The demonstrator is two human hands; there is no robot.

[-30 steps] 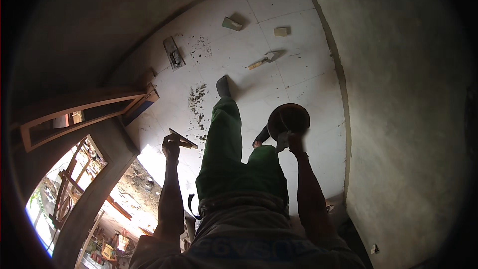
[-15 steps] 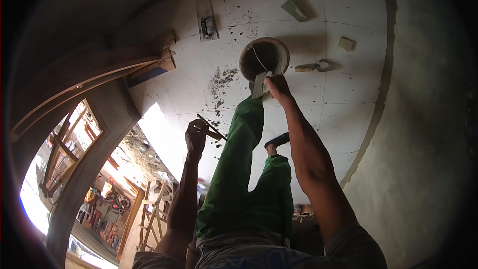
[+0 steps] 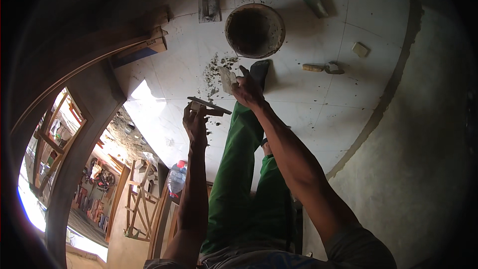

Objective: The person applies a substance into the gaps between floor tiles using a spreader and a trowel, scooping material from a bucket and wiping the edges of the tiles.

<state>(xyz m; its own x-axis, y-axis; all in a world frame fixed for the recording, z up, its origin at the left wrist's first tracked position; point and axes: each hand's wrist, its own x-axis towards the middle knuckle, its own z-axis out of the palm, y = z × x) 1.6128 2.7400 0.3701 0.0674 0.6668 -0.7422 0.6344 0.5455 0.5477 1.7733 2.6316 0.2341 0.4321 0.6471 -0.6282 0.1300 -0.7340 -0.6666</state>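
My left hand (image 3: 196, 121) is closed around the wooden grip of a plastering float (image 3: 211, 105), whose thin flat plate shows nearly edge-on. My right hand (image 3: 247, 89) pinches a flat, pale grey scraper-like piece (image 3: 227, 79), with one finger stretched along it; its exact kind is unclear. That piece is above and beyond the float, apart from it. Past my right hand, a round bucket (image 3: 232, 45) stands on the floor, dark and crusted inside. My dark shoe (image 3: 260, 71) is just beside the right hand.
On the pale tiled floor (image 3: 294, 114) lie a steel trowel (image 3: 209, 0), a green wedge-like piece (image 3: 314, 4), a pale block (image 3: 360, 49) and a wooden-handled tool (image 3: 312, 67). Mortar crumbs (image 3: 213, 82) are scattered left of the bucket. A plastic bottle (image 3: 177, 178) stands near my left forearm.
My right hand has come away from the bucket, down and leftward with the grey piece. The float in my left hand is higher and flatter. The view has shifted, bringing the bottle into sight.
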